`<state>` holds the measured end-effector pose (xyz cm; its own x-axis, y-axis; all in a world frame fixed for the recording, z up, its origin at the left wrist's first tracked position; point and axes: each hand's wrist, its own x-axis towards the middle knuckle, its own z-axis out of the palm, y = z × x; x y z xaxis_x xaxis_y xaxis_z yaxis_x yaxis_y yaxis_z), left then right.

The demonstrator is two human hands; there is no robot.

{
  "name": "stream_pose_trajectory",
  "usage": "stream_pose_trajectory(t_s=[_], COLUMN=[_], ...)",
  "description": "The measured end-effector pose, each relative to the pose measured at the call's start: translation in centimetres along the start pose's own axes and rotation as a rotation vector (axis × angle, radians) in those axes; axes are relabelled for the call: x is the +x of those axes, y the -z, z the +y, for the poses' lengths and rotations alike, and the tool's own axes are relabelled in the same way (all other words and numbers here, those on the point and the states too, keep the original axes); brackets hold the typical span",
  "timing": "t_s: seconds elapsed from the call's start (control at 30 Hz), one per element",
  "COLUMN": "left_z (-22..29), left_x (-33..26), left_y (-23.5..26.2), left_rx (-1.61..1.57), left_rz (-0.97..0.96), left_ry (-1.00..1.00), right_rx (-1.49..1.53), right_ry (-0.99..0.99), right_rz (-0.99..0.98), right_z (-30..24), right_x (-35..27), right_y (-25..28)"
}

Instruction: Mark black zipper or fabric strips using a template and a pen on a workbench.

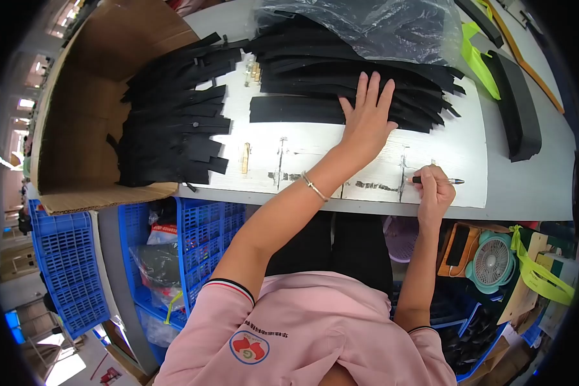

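Nearby, over the white board (453,145), the right hand (433,193) pinches a pen (455,181). Farther off, the left hand (367,121) rests, fingers a bit spread, on black strips (305,67) lying on the board. Behind, a clear plastic bag (392,29) covers some of the strips.

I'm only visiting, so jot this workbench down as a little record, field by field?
Left hand: fingers spread, on black strips
Right hand: gripping a pen
Work surface: white board with dark marks, on a gray table
At left: cardboard box, heap of black strips at its opening
Far side: clear plastic bag over part of the strips
Below, right: turquoise fan
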<state>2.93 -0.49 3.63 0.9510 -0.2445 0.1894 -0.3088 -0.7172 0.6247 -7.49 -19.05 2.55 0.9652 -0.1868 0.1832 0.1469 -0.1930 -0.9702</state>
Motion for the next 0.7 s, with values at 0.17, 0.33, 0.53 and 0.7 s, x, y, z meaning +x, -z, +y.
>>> stream_pose_trajectory(t_s=[0.17, 0.33, 0.53, 0.7], left_z=[-0.8, -7.0, -16.2, -15.4], left_x=[-3.1, -9.9, -14.5, -13.9], left_y=[1.8, 8.0, 16.2, 17.0], left_rx=[-0.079, 0.14, 0.574, 0.495], left_rz=[0.025, 0.299, 0.417, 0.477], left_ry=[-0.05, -0.077, 0.233, 0.198], right_rx=[0.028, -0.023, -0.017, -0.027], right_ry=[-0.031, -0.05, -0.019, -0.029], right_rz=[0.031, 0.039, 0.031, 0.053], right_z=[0.5, -0.7, -0.2, 0.2], right_x=[0.3, 0.5, 0.5, 0.4], right_y=[0.0, -0.2, -0.5, -0.2])
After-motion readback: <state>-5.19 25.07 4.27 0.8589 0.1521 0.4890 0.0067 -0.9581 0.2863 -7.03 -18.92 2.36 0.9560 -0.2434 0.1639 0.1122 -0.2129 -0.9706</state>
